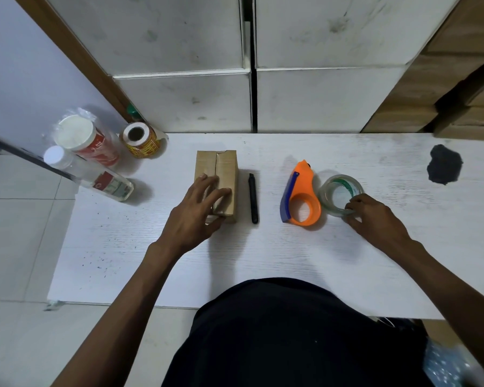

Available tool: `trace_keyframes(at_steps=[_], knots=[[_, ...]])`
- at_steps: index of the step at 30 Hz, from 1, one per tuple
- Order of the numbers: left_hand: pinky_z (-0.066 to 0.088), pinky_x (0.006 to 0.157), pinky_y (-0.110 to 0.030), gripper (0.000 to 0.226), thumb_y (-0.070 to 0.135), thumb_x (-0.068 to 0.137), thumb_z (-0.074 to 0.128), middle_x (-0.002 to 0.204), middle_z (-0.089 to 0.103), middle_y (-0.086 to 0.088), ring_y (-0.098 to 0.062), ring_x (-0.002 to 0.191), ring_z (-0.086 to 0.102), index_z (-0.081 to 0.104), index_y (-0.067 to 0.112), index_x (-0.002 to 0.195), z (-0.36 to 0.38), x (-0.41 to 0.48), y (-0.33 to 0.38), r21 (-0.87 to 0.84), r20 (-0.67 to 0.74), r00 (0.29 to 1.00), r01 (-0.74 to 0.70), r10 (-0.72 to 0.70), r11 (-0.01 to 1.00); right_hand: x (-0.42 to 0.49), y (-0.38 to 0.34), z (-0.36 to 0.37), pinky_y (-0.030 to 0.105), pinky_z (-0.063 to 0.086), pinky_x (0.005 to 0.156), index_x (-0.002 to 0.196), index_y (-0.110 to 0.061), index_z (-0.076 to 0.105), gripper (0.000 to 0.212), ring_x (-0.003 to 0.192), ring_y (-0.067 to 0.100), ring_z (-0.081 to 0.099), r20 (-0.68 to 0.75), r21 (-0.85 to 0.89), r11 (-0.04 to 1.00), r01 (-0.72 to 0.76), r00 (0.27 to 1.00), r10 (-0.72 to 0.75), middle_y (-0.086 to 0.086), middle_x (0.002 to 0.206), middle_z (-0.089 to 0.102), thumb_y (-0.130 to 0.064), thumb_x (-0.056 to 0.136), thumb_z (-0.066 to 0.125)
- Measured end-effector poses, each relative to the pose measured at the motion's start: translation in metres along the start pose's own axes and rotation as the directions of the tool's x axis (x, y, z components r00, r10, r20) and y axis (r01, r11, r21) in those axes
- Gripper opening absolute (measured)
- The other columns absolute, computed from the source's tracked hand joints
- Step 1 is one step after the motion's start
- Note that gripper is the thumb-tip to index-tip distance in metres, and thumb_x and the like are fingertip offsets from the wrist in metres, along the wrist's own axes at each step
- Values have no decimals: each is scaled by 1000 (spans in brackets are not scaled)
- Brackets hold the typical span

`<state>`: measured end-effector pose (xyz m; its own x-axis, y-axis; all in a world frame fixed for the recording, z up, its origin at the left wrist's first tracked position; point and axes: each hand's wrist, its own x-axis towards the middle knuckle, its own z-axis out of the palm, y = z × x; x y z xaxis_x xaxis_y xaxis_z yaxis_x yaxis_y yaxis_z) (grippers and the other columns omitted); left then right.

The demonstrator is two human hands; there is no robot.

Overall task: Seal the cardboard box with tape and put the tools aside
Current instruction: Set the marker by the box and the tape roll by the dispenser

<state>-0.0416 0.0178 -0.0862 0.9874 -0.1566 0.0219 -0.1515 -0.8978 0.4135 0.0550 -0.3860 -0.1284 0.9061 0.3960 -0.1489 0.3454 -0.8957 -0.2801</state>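
Note:
A small brown cardboard box lies on the white table, its top flaps meeting along a centre seam. My left hand rests flat on the near half of the box, fingers spread. A black pen-shaped tool lies just right of the box. Further right stands an orange tape dispenser with a blue blade guard. Beside it sits a roll of clear tape. My right hand has its fingertips pinched on the near rim of that roll.
At the table's back left lie a clear plastic bottle, a red and white tub and a yellow label roll. A dark crumpled lump sits at the far right. White boxes stand behind the table.

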Motion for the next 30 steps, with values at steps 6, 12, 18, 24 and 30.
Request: trace_keyframes(at_steps=[6,12,18,24,30], knots=[[61,74,-50,67,26,83,79,154,40,-6,-27,148,30,50,25,143,1,-7,-7,24,-26,1000,11,-11,1000,-10,0,1,32,51,59,87,-6,73,31,75,32,67,-96,9,998,-62,993,63,6,98,68,-35,76,79],[60,75,-51,69,21,81,81,154,40,-5,-27,148,30,50,26,142,-2,-14,-12,17,-19,1000,24,-24,1000,-14,-5,-4,32,48,60,87,-9,75,30,77,35,66,-75,23,991,-128,989,130,7,96,68,-37,79,76],[56,91,-51,65,18,81,81,153,42,-11,-32,147,31,52,20,140,-5,-12,-9,3,-2,1000,-10,10,1000,-15,-7,-5,33,49,61,89,-6,75,29,79,35,66,-76,38,990,-135,988,138,10,99,67,-34,81,76],[57,89,-51,65,17,81,80,152,41,-11,-32,147,30,52,17,140,-4,-14,-9,-19,-18,1000,-10,10,1000,-15,-7,-2,38,54,63,89,-7,73,30,79,37,66,-86,34,987,-156,984,158,12,100,67,-36,82,74],[53,95,-51,69,18,77,84,147,45,-12,-33,141,37,52,14,138,-10,-12,-7,-32,-24,1000,-3,3,999,-15,-7,-1,36,53,62,85,-5,72,29,75,37,65,-86,42,987,-153,984,156,15,97,66,-34,83,73]])
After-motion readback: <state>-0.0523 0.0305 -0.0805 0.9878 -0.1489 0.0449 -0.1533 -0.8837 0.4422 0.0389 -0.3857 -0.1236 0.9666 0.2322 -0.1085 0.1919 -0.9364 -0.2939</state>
